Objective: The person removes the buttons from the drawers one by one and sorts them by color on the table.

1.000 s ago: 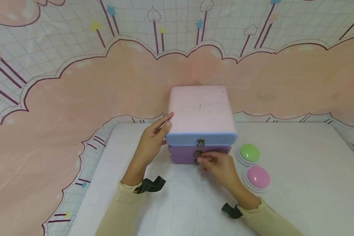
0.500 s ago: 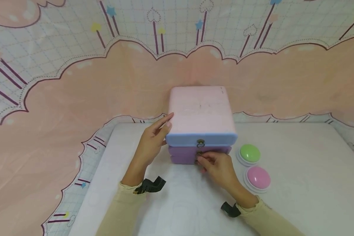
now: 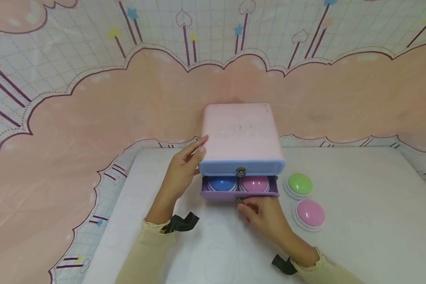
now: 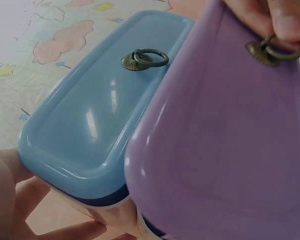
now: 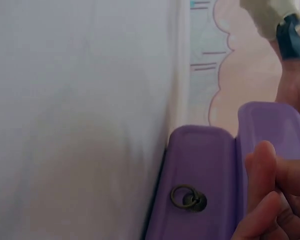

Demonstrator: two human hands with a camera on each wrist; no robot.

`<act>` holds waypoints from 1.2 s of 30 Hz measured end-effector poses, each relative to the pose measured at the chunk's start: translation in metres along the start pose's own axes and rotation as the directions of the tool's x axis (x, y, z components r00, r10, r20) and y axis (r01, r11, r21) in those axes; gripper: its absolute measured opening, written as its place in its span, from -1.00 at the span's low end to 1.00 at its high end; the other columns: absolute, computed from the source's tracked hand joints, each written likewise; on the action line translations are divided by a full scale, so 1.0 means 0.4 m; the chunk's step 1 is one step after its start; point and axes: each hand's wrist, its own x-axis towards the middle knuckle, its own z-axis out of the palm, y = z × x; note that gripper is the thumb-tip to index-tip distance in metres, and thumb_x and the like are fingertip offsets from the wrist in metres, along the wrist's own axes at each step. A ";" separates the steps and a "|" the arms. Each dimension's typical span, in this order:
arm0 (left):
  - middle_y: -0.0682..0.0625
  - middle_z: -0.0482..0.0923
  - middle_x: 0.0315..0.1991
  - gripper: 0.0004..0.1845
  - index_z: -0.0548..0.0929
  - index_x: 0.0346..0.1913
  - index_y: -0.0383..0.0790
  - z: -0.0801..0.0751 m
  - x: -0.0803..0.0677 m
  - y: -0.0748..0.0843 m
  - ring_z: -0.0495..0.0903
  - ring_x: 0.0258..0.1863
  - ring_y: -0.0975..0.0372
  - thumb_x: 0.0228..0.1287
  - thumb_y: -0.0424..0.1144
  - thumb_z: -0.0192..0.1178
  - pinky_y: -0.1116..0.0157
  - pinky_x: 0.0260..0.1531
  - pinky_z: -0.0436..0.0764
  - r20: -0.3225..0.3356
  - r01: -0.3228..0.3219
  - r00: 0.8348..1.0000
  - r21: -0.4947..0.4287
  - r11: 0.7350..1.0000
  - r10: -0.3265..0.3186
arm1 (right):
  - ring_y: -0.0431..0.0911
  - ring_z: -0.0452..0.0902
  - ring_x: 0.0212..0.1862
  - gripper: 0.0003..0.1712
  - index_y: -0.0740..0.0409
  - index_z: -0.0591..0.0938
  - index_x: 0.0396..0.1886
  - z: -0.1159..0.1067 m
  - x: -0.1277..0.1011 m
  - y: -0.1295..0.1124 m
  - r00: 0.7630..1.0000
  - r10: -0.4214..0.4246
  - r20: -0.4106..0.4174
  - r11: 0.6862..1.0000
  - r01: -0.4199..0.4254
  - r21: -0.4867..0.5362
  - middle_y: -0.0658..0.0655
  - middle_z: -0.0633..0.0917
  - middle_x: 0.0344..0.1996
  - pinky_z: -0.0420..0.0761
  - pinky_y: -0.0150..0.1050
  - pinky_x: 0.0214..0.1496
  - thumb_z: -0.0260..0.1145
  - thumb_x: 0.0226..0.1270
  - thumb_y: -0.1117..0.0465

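A small chest of drawers with a pink top (image 3: pixel 241 130) stands near the back of the table. Its blue top drawer (image 3: pixel 220 168) is closed. The purple middle drawer (image 3: pixel 218 196) is pulled partway out, showing a blue dome-topped round thing (image 3: pixel 222 183) and a pink one (image 3: pixel 255 184) side by side. My right hand (image 3: pixel 266 217) pinches that drawer's brass ring pull (image 4: pixel 277 50). With extended fingers, my left hand (image 3: pixel 181 171) rests against the chest's left side. A purple bottom drawer (image 5: pixel 195 160) with a hanging ring appears closed in the right wrist view.
To the chest's right, a green dome-topped round thing (image 3: pixel 300 184) and a pink one (image 3: pixel 310 213) lie on the white table (image 3: pixel 369 221). A patterned cloth (image 3: pixel 127 102) hangs behind and along the left.
The middle drawer has slid out toward me, and the blue and pink round things have come into sight. My right hand has moved toward me with its ring pull; the left has stayed put.
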 end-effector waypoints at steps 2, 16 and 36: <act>0.17 0.32 0.52 -0.53 0.48 0.44 0.30 0.002 0.000 0.002 0.48 0.40 0.08 0.54 0.10 0.11 -0.04 0.12 0.68 -0.001 -0.003 1.000 0.005 1.000 0.003 | -0.41 0.47 -0.64 -0.93 0.12 0.81 -0.38 -0.001 -0.011 -0.004 1.000 0.004 0.005 1.000 -0.004 0.007 -0.10 0.66 -0.74 0.45 -0.43 -0.61 0.46 0.31 0.27; 0.14 0.31 0.53 -0.53 0.47 0.44 0.32 0.002 -0.001 -0.003 0.49 0.40 0.04 0.54 0.12 0.10 -0.05 0.10 0.68 0.002 -0.006 1.000 0.018 1.000 0.006 | -0.37 0.47 -0.64 -0.91 0.10 0.80 -0.36 -0.001 -0.078 -0.024 0.992 0.089 0.088 0.995 -0.092 0.036 -0.07 0.64 -0.74 0.44 -0.41 -0.63 0.44 0.35 0.23; 0.17 0.31 0.53 -0.53 0.47 0.43 0.36 0.002 0.000 -0.007 0.47 0.42 0.05 0.53 0.15 0.08 -0.06 0.10 0.69 -0.008 -0.007 1.000 0.049 0.999 0.008 | -0.47 0.41 -0.52 -0.99 -0.05 0.79 -0.32 -0.014 -0.114 -0.037 0.997 -0.042 0.059 0.986 0.051 -0.157 -0.29 0.60 -0.59 0.50 -0.48 -0.48 0.48 0.31 0.16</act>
